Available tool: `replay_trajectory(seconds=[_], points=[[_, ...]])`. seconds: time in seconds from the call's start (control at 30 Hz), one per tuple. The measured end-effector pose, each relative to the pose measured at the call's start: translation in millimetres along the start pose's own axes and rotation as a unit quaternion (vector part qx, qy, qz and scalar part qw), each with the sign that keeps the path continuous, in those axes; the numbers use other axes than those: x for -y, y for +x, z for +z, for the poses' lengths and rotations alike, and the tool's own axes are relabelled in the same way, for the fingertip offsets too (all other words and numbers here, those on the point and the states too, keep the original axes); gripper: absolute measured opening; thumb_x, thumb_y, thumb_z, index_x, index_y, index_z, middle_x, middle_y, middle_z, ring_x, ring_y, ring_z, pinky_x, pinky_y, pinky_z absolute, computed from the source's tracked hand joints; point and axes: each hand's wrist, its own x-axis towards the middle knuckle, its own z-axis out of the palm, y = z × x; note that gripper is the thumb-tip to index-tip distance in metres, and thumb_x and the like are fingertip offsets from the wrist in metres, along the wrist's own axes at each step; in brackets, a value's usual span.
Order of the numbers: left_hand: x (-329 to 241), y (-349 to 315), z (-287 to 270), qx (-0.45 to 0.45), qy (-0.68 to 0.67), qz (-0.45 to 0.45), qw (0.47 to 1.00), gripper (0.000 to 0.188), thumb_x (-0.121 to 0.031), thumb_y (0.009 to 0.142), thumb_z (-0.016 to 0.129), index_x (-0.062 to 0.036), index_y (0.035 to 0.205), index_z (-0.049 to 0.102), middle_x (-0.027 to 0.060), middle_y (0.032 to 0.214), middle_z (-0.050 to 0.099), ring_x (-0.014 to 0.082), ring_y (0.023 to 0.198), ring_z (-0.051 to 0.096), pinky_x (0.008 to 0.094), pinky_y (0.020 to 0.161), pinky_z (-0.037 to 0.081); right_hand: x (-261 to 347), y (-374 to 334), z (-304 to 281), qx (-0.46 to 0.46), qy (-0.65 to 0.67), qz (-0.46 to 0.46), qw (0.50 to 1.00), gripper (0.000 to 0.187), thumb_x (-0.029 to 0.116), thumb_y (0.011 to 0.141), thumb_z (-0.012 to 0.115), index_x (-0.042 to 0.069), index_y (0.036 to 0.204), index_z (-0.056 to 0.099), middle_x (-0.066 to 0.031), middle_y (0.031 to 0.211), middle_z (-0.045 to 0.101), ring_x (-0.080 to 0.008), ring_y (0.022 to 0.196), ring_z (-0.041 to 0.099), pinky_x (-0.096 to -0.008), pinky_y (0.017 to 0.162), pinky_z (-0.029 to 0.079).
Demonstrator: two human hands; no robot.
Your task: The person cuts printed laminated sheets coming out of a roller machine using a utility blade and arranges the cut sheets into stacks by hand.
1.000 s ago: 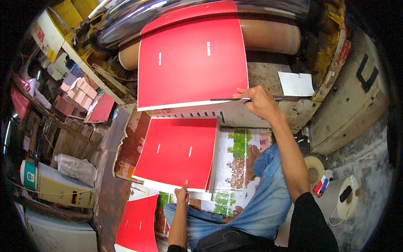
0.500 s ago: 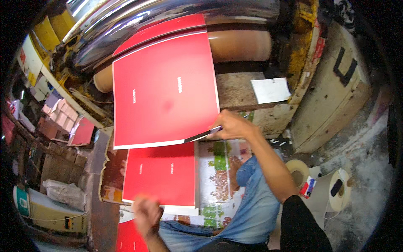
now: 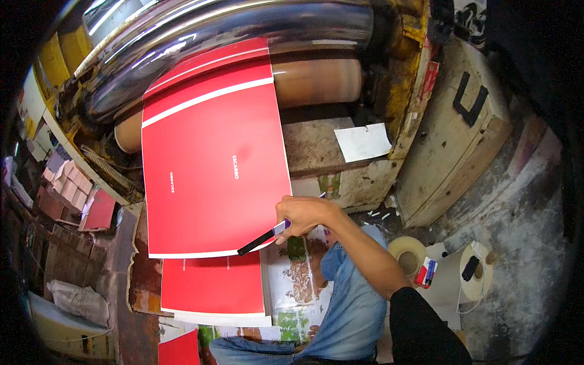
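Observation:
My right hand (image 3: 307, 216) is closed round a slim black and purple tool (image 3: 258, 241), at the lower right corner of a red printed sheet (image 3: 213, 164). The tool's black end lies across the sheet's white lower edge; I cannot make out its exact kind. The sheet hangs from shiny metal rollers (image 3: 243, 30) and joins another red sheet above, with a white band between them. Below it rests a stack of red sheets (image 3: 213, 286) with white margins, partly covered by the hanging sheet. My left hand is out of view.
A brown roller (image 3: 316, 82) sits under the metal ones. White paper (image 3: 364, 143) lies on a ledge to the right, near a wooden box (image 3: 456, 146). Rolls of tape (image 3: 407, 255) stand on the floor beside my leg. Another red sheet (image 3: 179, 350) is at the lower left.
The red sheet has come further down from the rollers, baring the white band. My right hand has moved down and left with the tool. My left hand has left the view.

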Motion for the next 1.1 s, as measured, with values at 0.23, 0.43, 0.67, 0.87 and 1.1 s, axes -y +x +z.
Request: replay_trajectory(seconds=[0.23, 0.43, 0.67, 0.87, 1.1], points=[[13, 16, -20, -0.341, 0.286, -0.16, 0.881, 0.065, -0.008, 0.074, 0.076, 0.0006, 0.132, 0.047, 0.0159, 0.121, 0.059, 0.0223, 0.107, 0.059, 0.0392, 0.094, 0.047, 20, -17, -11, 0.094, 0.155, 0.01, 0.983, 0.032, 0.03, 0.077, 0.077, -0.001, 0.076, 0.07, -0.0067, 0.049, 0.056, -0.0142, 0.039, 0.055, -0.0276, 0.037, 0.041], [72, 66, -94, -0.636, -0.239, 0.335, 0.653, 0.036, -0.015, 0.095, 0.053, 0.0083, 0.122, 0.049, 0.0156, 0.118, 0.06, 0.0245, 0.104, 0.061, 0.0354, 0.088, 0.054, 40, 4, -5, 0.175, 0.152, -0.006, 0.973, 0.033, 0.032, 0.075, 0.079, 0.0, 0.076, 0.071, -0.0027, 0.052, 0.058, -0.0114, 0.042, 0.057, -0.0253, 0.038, 0.043], [70, 41, -62, -0.661, -0.285, 0.278, 0.636, 0.054, 0.007, 0.085, 0.06, -0.001, 0.133, 0.037, 0.0171, 0.127, 0.051, 0.0253, 0.111, 0.058, 0.0392, 0.097, 0.051, 8, 5, -62, -0.116, 0.284, 0.03, 0.951, 0.022, 0.017, 0.092, 0.06, 0.002, 0.107, 0.067, -0.0086, 0.076, 0.069, -0.0095, 0.052, 0.061, -0.021, 0.045, 0.048], [97, 24, -44, -0.667, -0.243, 0.22, 0.67, 0.051, -0.008, 0.088, 0.065, 0.0069, 0.13, 0.041, 0.0147, 0.122, 0.058, 0.0213, 0.109, 0.059, 0.0354, 0.089, 0.052, -79, 42, -107, -0.5, 0.255, 0.126, 0.818, 0.026, 0.02, 0.094, 0.056, -0.003, 0.106, 0.06, -0.0056, 0.067, 0.061, -0.0078, 0.047, 0.053, -0.0222, 0.041, 0.041], [108, 12, -28, -0.683, -0.239, 0.23, 0.651, 0.047, -0.005, 0.089, 0.062, 0.0021, 0.13, 0.041, 0.0163, 0.116, 0.058, 0.0263, 0.107, 0.06, 0.0421, 0.095, 0.051, -94, 54, -62, -0.373, 0.315, 0.104, 0.867, 0.02, 0.017, 0.093, 0.055, -0.001, 0.097, 0.061, -0.0068, 0.066, 0.061, -0.0106, 0.044, 0.055, -0.0244, 0.039, 0.042]])
